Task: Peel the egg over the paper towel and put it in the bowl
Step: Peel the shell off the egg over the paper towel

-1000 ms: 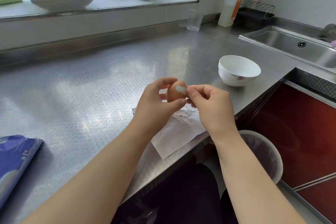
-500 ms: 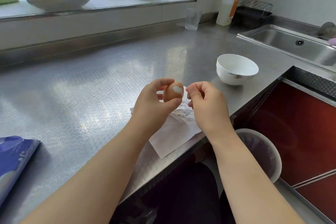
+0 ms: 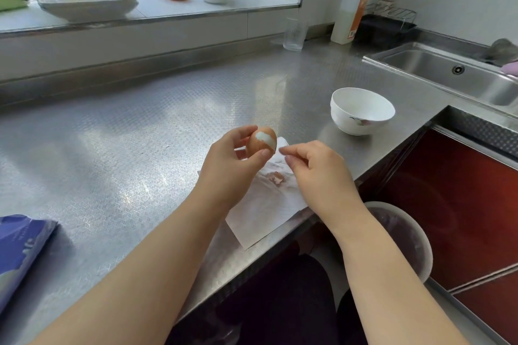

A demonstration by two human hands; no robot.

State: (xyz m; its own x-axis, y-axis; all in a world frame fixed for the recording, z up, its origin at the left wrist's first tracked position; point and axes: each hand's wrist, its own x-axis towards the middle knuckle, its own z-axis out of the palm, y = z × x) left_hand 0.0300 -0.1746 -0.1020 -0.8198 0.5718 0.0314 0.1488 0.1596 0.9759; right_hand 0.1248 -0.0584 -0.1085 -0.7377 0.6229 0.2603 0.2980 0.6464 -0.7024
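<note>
My left hand [image 3: 228,168] holds a brown egg [image 3: 259,143] upright between thumb and fingers, above the white paper towel [image 3: 260,213]. A white peeled strip shows across the egg's top. My right hand [image 3: 316,173] hovers just right of the egg, fingertips pinched together; whether a shell bit sits between them I cannot tell. Brown shell bits [image 3: 277,178] lie on the towel. The white bowl [image 3: 361,110] stands empty on the steel counter [image 3: 126,148], to the right and beyond the hands.
A sink [image 3: 454,75] lies at the far right. A glass [image 3: 294,35] and a bottle [image 3: 353,3] stand at the back. A blue packet [image 3: 19,244] lies at the left edge. A lined bin [image 3: 403,241] sits below the counter edge.
My right hand has pulled away from the egg to the right and down. The peeled white patch on the egg has grown. Shell bits now lie on the towel.
</note>
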